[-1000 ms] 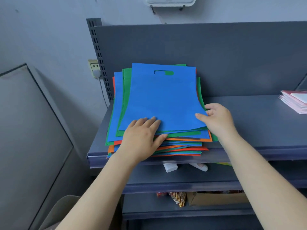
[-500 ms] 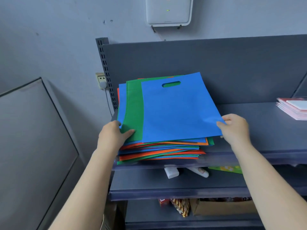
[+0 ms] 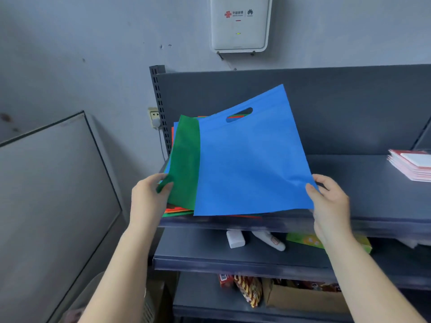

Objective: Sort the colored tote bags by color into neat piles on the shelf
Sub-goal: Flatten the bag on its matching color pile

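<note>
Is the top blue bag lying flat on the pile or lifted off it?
Lifted. The blue bag tilts up, its right corner pinched by the right hand, and the pile's stripes show through its handle hole.

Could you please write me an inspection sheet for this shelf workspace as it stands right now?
Surface: dark shelf, bare to the right of the bags.
Job's things: blue bag lifted, tilted; green bag beneath it atop the mixed stack.
Clutter: pink-red booklets at far right.
Grippers: left hand grips the green bag; right hand pinches the blue bag's corner.
Cables: white cord below wall socket.
Surroundings: white wall box; lower shelves hold goods.
</note>
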### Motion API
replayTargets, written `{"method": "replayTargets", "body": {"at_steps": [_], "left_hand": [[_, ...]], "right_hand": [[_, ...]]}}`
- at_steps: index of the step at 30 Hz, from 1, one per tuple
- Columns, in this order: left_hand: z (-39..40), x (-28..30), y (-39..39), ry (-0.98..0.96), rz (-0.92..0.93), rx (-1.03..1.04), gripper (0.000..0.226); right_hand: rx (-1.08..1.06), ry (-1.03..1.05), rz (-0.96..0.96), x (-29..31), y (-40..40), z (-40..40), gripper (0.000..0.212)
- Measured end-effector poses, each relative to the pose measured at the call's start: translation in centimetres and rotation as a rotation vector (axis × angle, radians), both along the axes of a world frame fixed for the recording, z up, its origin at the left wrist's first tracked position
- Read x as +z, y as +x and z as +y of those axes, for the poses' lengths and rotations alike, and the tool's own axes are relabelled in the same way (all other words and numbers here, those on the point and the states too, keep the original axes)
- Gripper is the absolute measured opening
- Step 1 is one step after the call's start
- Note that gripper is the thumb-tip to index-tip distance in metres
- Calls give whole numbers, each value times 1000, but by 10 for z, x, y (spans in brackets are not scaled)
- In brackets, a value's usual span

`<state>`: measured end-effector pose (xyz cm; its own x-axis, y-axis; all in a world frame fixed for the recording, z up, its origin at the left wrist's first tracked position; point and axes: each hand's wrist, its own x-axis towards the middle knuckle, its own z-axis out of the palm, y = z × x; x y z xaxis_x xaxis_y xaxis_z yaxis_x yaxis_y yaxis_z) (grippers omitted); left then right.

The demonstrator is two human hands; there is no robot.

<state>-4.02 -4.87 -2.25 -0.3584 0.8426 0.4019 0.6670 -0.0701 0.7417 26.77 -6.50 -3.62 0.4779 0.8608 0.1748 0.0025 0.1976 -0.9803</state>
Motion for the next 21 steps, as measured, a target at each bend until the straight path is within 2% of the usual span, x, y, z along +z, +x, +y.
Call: {"method": "replayTargets", "body": {"at_steps": [2,5,8,10,14,18,21], "left_hand": [[-24,-3,3,85,-94,45,22],[-64,-9,7,184,-372,66,20],[-112,-13,17,269,-641,119,23],[-148,-15,26,323,-731,160,22],[-225,-25,35,429,-762,301,22],[-306,-28,34,551,-688,459,36],[-365,-22,29,613,-673,565,21]], "right_hand": [[44,-4,133,0,1,-11,24],[144,-15,280,-1,2,-30,22],[265,-30,392,-1,1,-51,22],[349,-59,437,-2,-2,-68,22],[522,-102,467,-8,-18,-100,25],[673,-140,560,-11,-46,-135,27],[795,-187,579,-12,-72,-164,27]]}}
